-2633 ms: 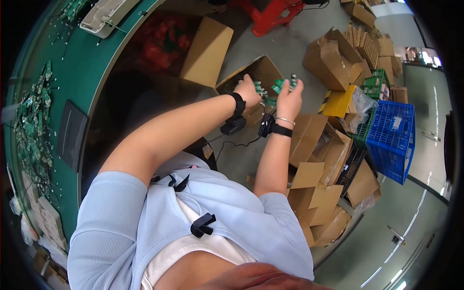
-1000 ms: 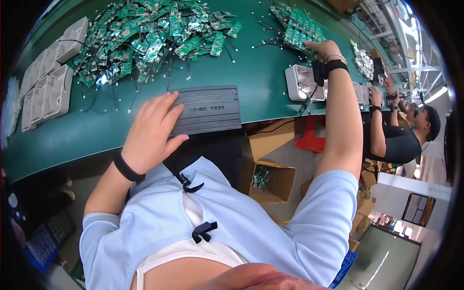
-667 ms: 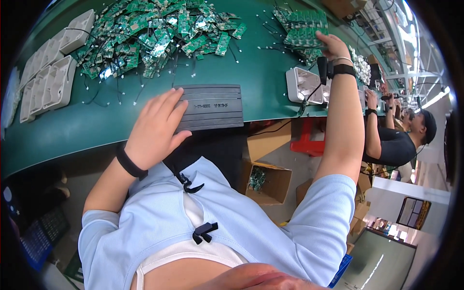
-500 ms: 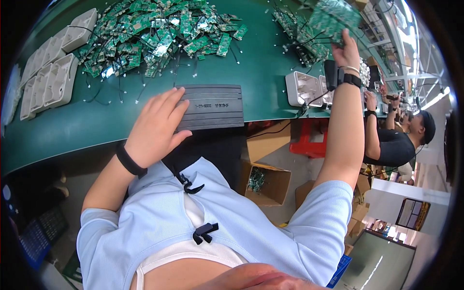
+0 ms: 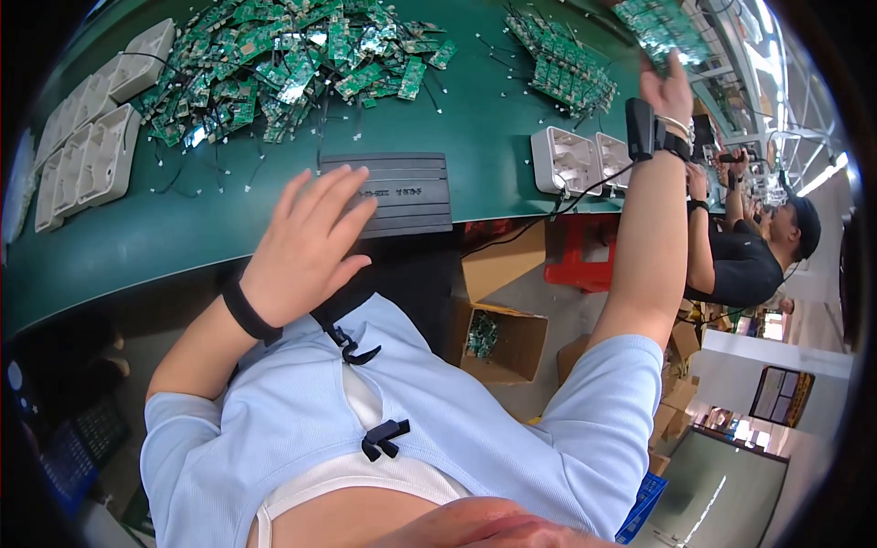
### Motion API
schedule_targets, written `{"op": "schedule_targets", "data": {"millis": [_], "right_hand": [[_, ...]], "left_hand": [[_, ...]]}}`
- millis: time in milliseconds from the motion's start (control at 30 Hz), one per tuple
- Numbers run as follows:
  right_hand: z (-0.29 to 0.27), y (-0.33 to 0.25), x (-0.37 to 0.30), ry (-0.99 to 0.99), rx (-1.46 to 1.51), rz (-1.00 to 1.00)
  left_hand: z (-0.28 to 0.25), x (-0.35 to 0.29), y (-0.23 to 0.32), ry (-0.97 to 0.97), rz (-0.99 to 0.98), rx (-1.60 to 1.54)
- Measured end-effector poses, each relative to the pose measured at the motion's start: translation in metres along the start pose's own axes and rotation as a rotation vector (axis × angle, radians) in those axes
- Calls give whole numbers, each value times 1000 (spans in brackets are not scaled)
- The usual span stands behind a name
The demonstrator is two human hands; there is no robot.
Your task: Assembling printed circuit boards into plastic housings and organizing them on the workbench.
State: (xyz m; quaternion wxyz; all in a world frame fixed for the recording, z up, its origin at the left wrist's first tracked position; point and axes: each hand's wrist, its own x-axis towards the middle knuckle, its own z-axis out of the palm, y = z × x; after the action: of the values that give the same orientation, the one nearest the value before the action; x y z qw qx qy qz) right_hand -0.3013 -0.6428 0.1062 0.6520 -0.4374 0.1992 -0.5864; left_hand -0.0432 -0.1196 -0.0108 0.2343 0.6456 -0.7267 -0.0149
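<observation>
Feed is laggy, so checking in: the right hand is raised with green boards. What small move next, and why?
Probably lower the right hand and set its green circuit boards on the green bench beside the small stack; the left hand only rests at the dark ribbed box.

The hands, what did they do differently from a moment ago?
The right hand moved farther up and away across the green table, toward the far circuit boards. The left hand stayed flat by the dark grey box, which did not move.
</observation>
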Motion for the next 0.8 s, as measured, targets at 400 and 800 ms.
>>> {"op": "schedule_targets", "data": {"millis": [400,800], "right_hand": [[89,-94,-113,-410,-584,-395],[168,-4,-246,-770,-1146,-149]], "left_hand": [[17,-15,-14,110,10,96],[34,-24,-17,256,33,144]]}}
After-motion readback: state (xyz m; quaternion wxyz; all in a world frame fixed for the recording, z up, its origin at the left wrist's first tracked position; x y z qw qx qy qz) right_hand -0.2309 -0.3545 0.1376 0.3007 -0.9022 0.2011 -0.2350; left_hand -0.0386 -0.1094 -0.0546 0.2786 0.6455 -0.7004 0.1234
